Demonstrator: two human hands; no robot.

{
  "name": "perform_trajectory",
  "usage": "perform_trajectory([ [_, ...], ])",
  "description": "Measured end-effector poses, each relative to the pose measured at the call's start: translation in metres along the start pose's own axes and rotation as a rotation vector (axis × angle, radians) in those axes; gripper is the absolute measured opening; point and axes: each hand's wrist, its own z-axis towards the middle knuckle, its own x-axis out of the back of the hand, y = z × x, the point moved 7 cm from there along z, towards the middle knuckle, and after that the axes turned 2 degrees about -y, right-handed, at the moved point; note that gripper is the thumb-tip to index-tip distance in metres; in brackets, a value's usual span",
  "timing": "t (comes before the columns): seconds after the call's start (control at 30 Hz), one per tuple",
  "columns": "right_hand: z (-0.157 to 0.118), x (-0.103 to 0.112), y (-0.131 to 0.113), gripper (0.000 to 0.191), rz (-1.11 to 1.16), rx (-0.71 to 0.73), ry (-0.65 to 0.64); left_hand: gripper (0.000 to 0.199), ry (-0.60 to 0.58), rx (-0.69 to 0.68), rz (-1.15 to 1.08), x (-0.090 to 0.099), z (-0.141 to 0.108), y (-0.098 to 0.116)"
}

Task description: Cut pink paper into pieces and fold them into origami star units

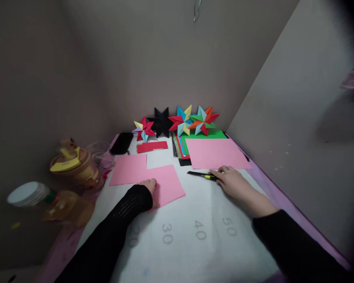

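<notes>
My left hand (150,189), in a black sleeve, is closed at the left side of a square pink paper sheet (169,182). Its fingers are curled on that edge, and the thumb lies near the lower corner. Farther left, a second pink sheet (128,169) lies flat, meeting the first at its corner. My right hand (227,179) grips the handle of a black and yellow utility knife (201,175), which rests low over the white surface with its tip pointing left. Just beyond the knife is a large pink sheet (216,153) on a stack of coloured paper.
Folded paper stars (183,121) lean against the back wall, including a black one (161,122). Red paper strips (152,147) and a black phone (122,143) lie before them. At left stand a brown pot (76,165) and a white-lidded jar (29,193). A wall bounds the right.
</notes>
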Motion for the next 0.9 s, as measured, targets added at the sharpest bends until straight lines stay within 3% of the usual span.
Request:
perform_trajectory([
  [0.1,0.009,0.004,-0.040,0.044,0.212,0.090,0.094,0.047,0.039,-0.102,-0.057,-0.006,0.005,0.002],
  [0.17,0.014,0.001,-0.070,0.054,0.518,0.159,0.100,0.024,0.114,-0.190,-0.076,-0.005,0.003,0.006],
  [0.27,0.022,-0.011,-0.106,0.075,1.052,0.200,-0.001,0.018,0.274,-0.271,-0.214,0.005,-0.006,0.010],
  [0.3,0.026,-0.015,-0.113,0.070,1.175,0.167,-0.013,0.019,0.361,-0.289,-0.293,0.012,-0.011,0.009],
  [0.37,0.034,-0.020,-0.117,0.042,1.313,0.066,0.016,0.018,0.592,-0.303,-0.479,0.030,-0.020,0.001],
  [0.43,0.043,-0.020,-0.115,0.023,1.372,0.018,0.074,0.014,0.806,-0.284,-0.714,0.041,-0.025,-0.017],
  [0.47,0.049,-0.020,-0.115,0.020,1.388,0.019,0.083,0.016,0.849,-0.276,-0.851,0.041,-0.023,-0.026],
  [0.53,0.058,-0.026,-0.117,0.024,1.405,0.034,0.047,0.024,0.787,-0.273,-1.126,0.029,-0.009,-0.038],
  [0.6,0.063,-0.037,-0.118,0.028,1.393,0.022,0.007,0.030,0.621,-0.234,-1.301,0.010,0.007,-0.038],
  [0.67,0.062,-0.045,-0.121,0.026,1.353,0.008,0.011,0.028,0.526,-0.186,-1.267,-0.004,0.016,-0.031],
  [0.73,0.058,-0.046,-0.126,0.019,1.302,0.039,0.028,0.021,0.525,-0.194,-1.144,-0.007,0.016,-0.021],
  [0.83,0.055,-0.032,-0.126,0.018,1.191,0.076,0.112,0.015,0.651,-0.242,-1.011,0.004,0.007,-0.013],
  [0.9,0.065,-0.013,-0.117,0.017,1.117,0.038,0.217,0.018,0.777,-0.190,-1.032,0.014,-0.001,-0.026],
])
